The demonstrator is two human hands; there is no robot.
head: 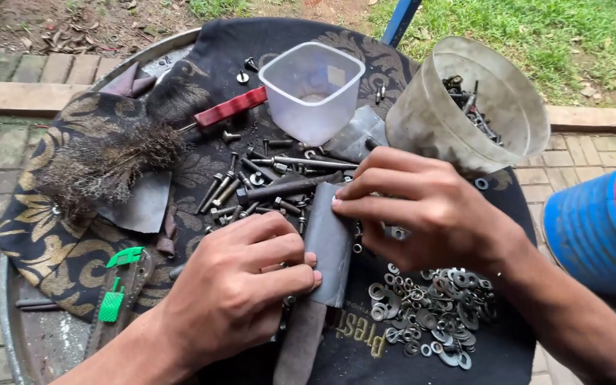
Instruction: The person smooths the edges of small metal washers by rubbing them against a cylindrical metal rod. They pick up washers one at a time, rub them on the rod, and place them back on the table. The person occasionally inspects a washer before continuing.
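Both my hands grip a grey, curled sheet of abrasive paper (331, 246) in the middle of a round cloth-covered table. My left hand (240, 285) pinches its left edge with fingers and thumb. My right hand (422, 210) presses its upper right edge with the fingertips. What is wrapped inside the sheet is hidden. Just behind the sheet lies a pile of dark bolts and screws (265, 182). A heap of shiny washers (433, 314) lies to the right of my left hand, under my right forearm.
A clear square tub (311, 89) and a tilted round bucket holding bolts (468, 107) stand at the back. A red-handled wire brush (144, 146) lies left. A green-tipped tool (119, 285) lies near the front left. A blue drum (597, 228) stands right of the table.
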